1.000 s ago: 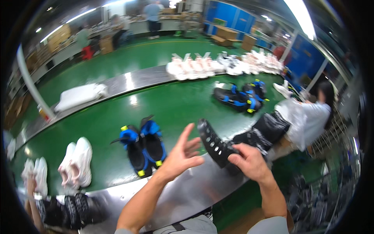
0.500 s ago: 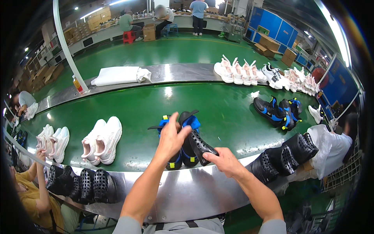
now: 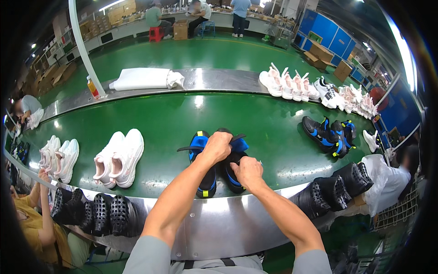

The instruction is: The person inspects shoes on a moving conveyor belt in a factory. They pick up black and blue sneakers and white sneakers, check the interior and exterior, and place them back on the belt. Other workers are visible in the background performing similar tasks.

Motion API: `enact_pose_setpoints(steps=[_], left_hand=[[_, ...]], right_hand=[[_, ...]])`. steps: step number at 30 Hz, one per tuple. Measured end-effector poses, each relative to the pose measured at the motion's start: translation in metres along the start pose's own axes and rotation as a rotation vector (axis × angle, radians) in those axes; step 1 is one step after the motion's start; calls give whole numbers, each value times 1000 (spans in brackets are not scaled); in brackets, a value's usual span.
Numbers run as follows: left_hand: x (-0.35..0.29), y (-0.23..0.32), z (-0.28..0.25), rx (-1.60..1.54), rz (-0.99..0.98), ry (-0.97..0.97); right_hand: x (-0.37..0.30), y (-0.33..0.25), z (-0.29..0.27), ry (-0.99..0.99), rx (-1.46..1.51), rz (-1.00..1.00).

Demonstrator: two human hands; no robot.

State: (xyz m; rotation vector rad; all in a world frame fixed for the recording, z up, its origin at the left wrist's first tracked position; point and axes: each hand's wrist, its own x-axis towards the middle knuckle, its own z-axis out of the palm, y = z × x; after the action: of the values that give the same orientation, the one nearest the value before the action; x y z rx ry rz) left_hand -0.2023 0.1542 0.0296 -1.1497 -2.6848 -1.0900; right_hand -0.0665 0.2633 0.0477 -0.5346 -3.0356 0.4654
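Observation:
A pair of black-and-blue sneakers, a left shoe (image 3: 206, 181) and a right shoe (image 3: 232, 181), lies on the green belt before me, toes away. My left hand (image 3: 218, 147) is closed over the front of the right shoe, by its blue tongue (image 3: 239, 144) and dark strap. At that shoe's opening, my right hand (image 3: 248, 172) is closed on a black shoe tree (image 3: 234, 160). Most of the shoe tree is hidden by the shoe and my fingers. The left shoe's blue tongue (image 3: 198, 142) stands up, and no hand holds that shoe.
More black perforated shoe trees (image 3: 119, 214) stand on the metal ledge (image 3: 210, 223) at left, others (image 3: 335, 192) at right. White sneakers (image 3: 119, 160) are on the belt at left, black-and-blue ones (image 3: 324, 134) at right. A co-worker in yellow (image 3: 34, 223) sits lower left.
My right hand has brought the shoe tree from the right shoe's near side into its opening. My left hand, spread before, has closed on the front of that shoe. The view has shifted slightly.

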Motion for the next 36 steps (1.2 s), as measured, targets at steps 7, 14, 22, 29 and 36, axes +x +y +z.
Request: enact_pose_setpoints(steps=[7, 14, 22, 29, 36], left_hand=[[5, -2, 13, -153, 9, -51], [-57, 32, -26, -196, 38, 374], [-162, 40, 25, -15, -258, 298], [-142, 99, 29, -187, -258, 56], [-287, 80, -105, 91, -33, 674]], right_hand=[[50, 19, 51, 127, -102, -163], [-23, 32, -10, 279, 408, -457], [-60, 47, 22, 206, 179, -300], [-84, 83, -11, 237, 99, -267], [-111, 10, -51, 136, 552, -205]])
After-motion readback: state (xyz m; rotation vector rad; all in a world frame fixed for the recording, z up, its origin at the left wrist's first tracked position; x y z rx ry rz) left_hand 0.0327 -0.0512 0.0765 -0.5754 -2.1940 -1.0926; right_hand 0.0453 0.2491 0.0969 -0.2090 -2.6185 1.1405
